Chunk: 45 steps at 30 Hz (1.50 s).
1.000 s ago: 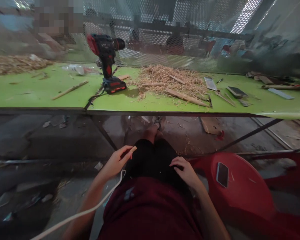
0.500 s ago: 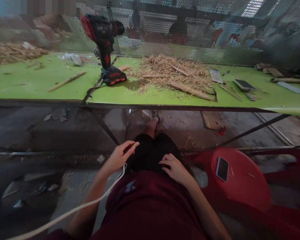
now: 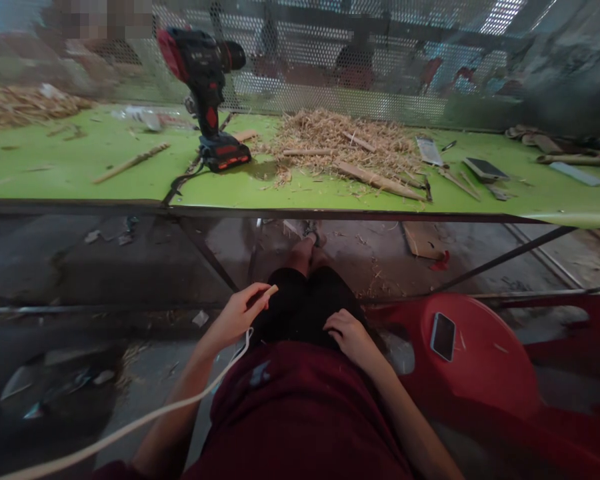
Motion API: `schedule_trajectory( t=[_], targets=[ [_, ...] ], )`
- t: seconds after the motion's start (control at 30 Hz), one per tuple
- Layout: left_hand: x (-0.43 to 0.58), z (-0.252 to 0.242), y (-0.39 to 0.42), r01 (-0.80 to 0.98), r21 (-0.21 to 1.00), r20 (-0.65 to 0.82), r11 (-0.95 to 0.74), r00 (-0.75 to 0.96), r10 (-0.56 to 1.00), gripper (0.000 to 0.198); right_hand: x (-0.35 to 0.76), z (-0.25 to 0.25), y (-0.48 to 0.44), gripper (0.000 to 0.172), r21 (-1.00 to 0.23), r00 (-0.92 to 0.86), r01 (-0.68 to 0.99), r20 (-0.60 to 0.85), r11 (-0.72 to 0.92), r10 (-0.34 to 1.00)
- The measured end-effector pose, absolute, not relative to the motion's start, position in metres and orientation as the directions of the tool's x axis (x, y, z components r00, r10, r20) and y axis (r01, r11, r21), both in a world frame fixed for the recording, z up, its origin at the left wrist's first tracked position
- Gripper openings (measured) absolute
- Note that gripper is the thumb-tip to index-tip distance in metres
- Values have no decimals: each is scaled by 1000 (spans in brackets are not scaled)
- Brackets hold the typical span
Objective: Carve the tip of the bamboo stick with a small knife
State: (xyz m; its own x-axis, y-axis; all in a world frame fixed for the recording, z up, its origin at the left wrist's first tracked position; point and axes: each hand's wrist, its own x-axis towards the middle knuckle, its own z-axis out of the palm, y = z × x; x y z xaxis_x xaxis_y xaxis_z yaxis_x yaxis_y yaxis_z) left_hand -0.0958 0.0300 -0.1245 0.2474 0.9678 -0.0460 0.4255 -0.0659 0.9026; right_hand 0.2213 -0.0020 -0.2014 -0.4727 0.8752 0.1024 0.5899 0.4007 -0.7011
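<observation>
My left hand (image 3: 244,312) is closed in a pinch over my lap. Between its thumb and fingers is a short pale wooden stick (image 3: 273,290), of which only the end shows. A white cable (image 3: 180,404) rises from the lower left and curls close to my left wrist. My right hand (image 3: 347,331) rests on the right side of my lap, on the dark shorts (image 3: 305,307), its fingers loosely bent and nothing visible in them.
Ahead is a green tabletop (image 3: 215,190) bearing a cordless drill (image 3: 210,100), a pile of wood shavings (image 3: 350,133), a pointed wooden piece (image 3: 380,181) and a dark phone (image 3: 485,169). Another phone (image 3: 443,337) lies on a red stool (image 3: 495,373) at my right. Perforated mesh (image 3: 300,67) stands behind.
My right hand has shifted slightly right, and its thumb and fingers have drawn closer together. The left hand still pinches the wooden stick. The view has turned very slightly.
</observation>
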Motion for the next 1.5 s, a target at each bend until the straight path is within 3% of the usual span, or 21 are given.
schedule_trajectory(
  t=[0.23, 0.47, 0.7, 1.07, 1.5],
  targets=[
    [-95, -129, 29, 437, 896, -47, -72, 256, 966, 33, 215, -187, -8, 21, -748, -389, 569, 121, 342, 913],
    [-97, -130, 29, 426, 903, -53, -57, 242, 969, 34, 235, -175, 0, 17, -945, 28, 321, 76, 64, 997],
    [-100, -128, 28, 428, 902, -49, -50, 218, 975, 36, 285, -166, 14, 21, -975, 295, 221, 46, -21, 954],
    [-101, -135, 27, 423, 903, -16, -70, 195, 981, 37, 378, -171, 4, 56, -992, 490, 67, -62, -109, 869],
    [-101, -140, 32, 452, 889, -25, -77, 215, 976, 41, 360, -193, 8, 46, -992, 507, 83, -40, -95, 861]
  ],
)
